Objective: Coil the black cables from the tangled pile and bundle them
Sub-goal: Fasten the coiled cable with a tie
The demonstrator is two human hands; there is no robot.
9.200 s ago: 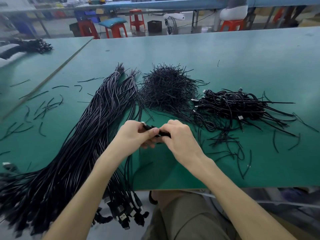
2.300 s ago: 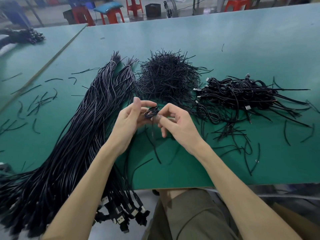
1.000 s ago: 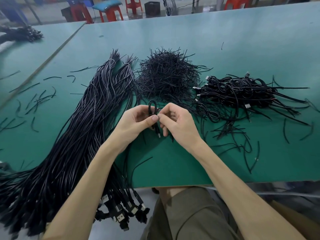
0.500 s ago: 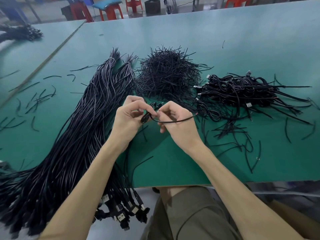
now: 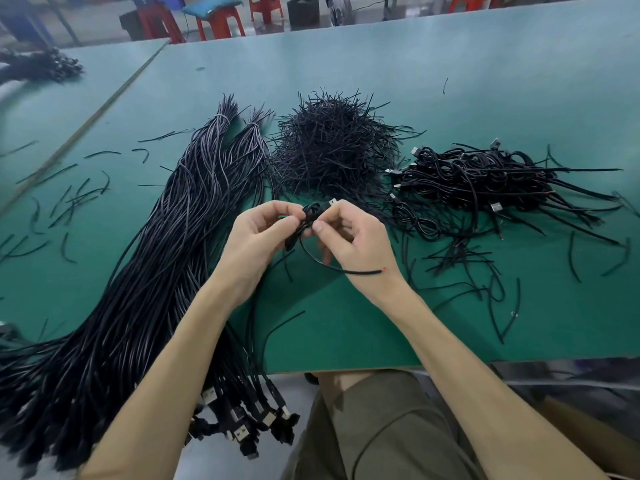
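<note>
Both my hands hold one small coiled black cable point(image 5: 309, 220) above the green table point(image 5: 450, 81). My left hand point(image 5: 256, 237) pinches the coil's left side. My right hand point(image 5: 353, 237) grips its right side, and a metal plug tip pokes up by the fingers. A loose tail of the cable point(image 5: 343, 268) curves down and right under my right palm, ending in a red-tipped cut end. A long sheaf of straight black cables point(image 5: 156, 258) lies to the left. Bundled coils point(image 5: 478, 178) are piled on the right.
A heap of short black ties point(image 5: 332, 150) sits behind my hands. Stray tie pieces point(image 5: 69, 202) litter the table on the left and at the front right. USB plugs point(image 5: 242, 420) of the sheaf hang over the near edge. Red stools point(image 5: 214, 19) stand beyond the table.
The cable's loose tail, which stuck out to the right half a second ago, now hangs lower under my right palm. My hands have stayed in place, working the coil between the fingers.
</note>
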